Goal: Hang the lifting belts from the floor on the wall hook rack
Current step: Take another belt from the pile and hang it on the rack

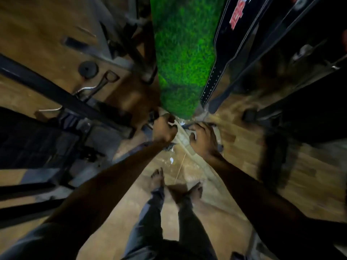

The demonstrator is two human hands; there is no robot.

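Both hands' fingers, left hand (164,129) and right hand (203,140), curled on apparently 1 floor belt (183,140).

Black belt (223,45) with red lettering and rows of punched holes, hanging flat against the wall beside the green panel, second dark belt (262,59) just right of it, tapered ends near the floor

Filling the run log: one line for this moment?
left hand: grips belt end | right hand: grips belt | hanging lifting belt: on wall
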